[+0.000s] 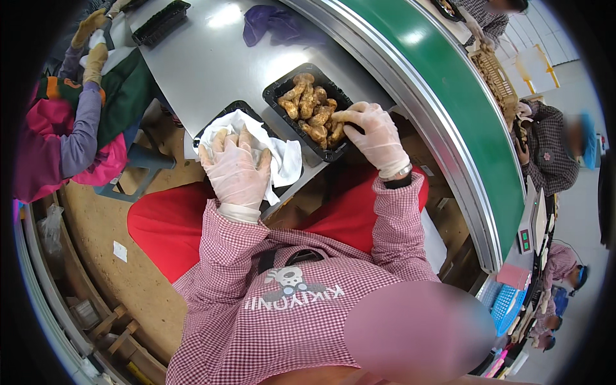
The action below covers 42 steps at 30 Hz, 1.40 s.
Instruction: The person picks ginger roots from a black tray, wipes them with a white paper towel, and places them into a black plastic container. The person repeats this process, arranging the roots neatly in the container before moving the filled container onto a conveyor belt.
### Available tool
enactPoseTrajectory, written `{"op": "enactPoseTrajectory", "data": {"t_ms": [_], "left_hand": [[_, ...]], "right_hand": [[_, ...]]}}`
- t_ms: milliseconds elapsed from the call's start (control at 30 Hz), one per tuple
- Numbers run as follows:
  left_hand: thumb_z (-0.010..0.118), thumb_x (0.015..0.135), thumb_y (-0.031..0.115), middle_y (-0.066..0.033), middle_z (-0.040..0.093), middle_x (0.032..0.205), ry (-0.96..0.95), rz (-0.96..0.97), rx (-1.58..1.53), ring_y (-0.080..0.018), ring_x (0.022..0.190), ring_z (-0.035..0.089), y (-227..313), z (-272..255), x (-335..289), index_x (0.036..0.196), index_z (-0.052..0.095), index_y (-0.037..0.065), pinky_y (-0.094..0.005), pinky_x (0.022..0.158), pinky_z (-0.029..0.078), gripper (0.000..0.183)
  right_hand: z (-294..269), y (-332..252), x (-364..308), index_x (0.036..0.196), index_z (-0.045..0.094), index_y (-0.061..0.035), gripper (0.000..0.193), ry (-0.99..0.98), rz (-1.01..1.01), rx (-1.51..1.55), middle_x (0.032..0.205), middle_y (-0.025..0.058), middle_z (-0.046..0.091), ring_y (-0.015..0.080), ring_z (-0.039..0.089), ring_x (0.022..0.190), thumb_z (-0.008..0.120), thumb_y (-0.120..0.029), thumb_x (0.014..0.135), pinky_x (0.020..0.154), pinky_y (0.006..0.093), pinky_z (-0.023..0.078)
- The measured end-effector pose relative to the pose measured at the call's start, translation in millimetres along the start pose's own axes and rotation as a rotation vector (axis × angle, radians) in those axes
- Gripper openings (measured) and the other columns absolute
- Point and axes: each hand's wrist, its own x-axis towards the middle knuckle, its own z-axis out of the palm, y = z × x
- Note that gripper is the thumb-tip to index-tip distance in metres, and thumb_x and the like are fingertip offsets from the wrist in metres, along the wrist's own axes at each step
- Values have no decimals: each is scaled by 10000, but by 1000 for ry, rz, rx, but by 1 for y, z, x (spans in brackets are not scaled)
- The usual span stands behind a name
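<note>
My left hand (236, 170), in a thin clear glove, lies on a crumpled white cloth (285, 157) with its fingers spread. Under the cloth is a black plastic tray (239, 105), mostly covered; whatever it holds is hidden. Just to the right, a second black tray (277, 88) holds several knobby brown mushrooms (319, 117). At that tray's right side my right hand (372, 131), gloved too, has its thumb and fingers closed about a mushroom (336, 131) by the rim. Both trays sit at the near edge of the metal table (199, 70).
A purple cloth (269, 24) and another black tray (160, 23) lie farther back on the table. A green conveyor belt (443, 109) curves past on the right. At the left sits a person (77, 128) beside a plastic stool (141, 168); other people work beyond the belt.
</note>
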Motion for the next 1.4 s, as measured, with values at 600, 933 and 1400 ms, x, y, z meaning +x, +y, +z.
{"op": "enactPoseTrajectory", "data": {"t_ms": [600, 933, 1400], "left_hand": [[690, 841, 386, -146, 600, 1267, 20, -3, -71, -343, 1320, 467, -3, 6, 2, 1241, 662, 45, -605, 1178, 207, 526], [729, 759, 272, -104, 634, 1206, 164, 27, -155, -319, 1298, 498, -7, 8, -4, 1182, 707, 108, -571, 1173, 219, 454], [757, 761, 355, -101, 631, 1147, 166, 66, -120, -308, 1300, 484, -9, 10, -4, 1048, 730, 73, -587, 1165, 210, 404]], "right_hand": [[72, -95, 73, 985, 711, -36, 176, -237, -452, 286, 1031, 99, 699, 288, 692, 878, 623, -147, 880, 772, 360, 578], [100, -121, 46, 919, 681, -61, 137, -85, -217, -289, 946, 85, 625, 221, 634, 836, 602, -172, 904, 678, 319, 547], [56, -66, 78, 1010, 766, -142, 192, -48, -136, 123, 1017, 72, 693, 285, 692, 868, 667, -138, 846, 788, 392, 549]]}}
